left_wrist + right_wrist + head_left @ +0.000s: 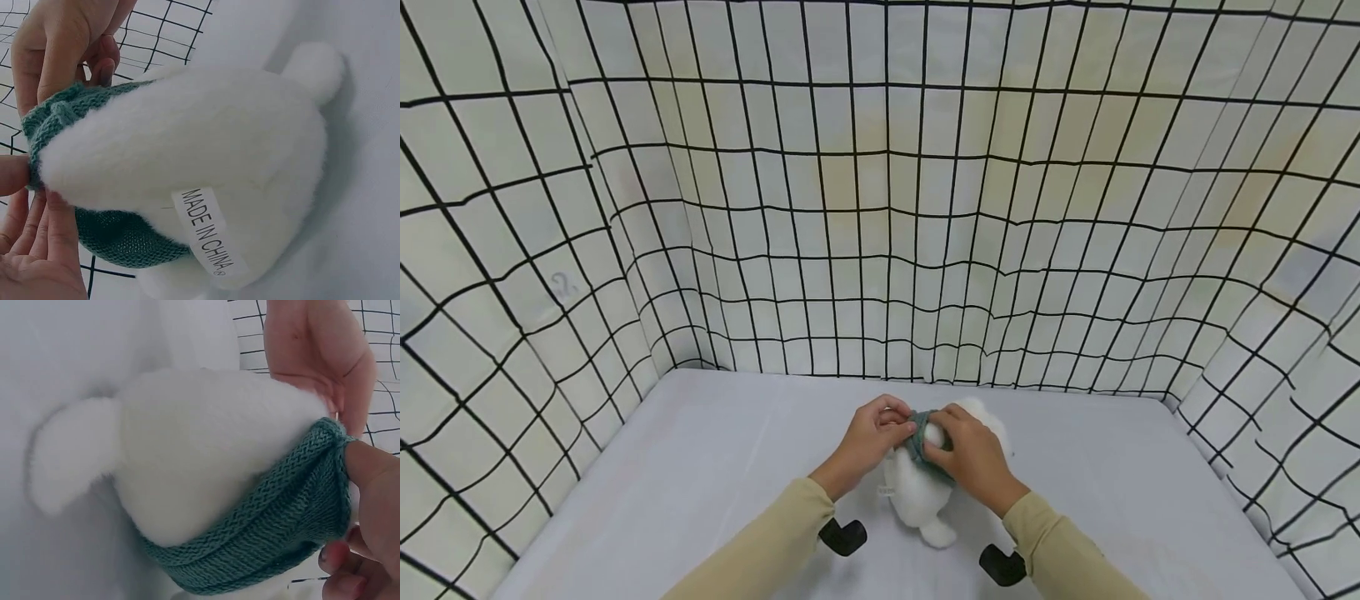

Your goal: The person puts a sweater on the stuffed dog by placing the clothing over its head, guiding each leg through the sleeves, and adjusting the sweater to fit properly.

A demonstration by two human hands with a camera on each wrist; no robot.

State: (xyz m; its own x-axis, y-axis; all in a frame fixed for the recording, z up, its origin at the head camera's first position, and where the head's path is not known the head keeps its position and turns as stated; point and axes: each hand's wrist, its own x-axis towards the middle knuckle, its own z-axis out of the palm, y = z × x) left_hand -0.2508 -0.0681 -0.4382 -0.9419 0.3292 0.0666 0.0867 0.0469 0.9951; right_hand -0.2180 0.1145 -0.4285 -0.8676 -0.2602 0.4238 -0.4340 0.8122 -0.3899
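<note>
A white plush toy lies on the table with its tail toward me. Around one end of it is a green knitted garment, bunched up along its edge. My left hand pinches that knit edge between thumb and fingers, as the left wrist view shows at lower left. On the other side my right hand grips the knit, its thumb at the rim. A white label reading "MADE IN CHINA" hangs from the toy's side. Part of the toy is hidden behind the hands.
The white table top spreads around the toy. Black netting over pale walls encloses the back and both sides. Two black pieces sit below the wrists, one beside each sleeve.
</note>
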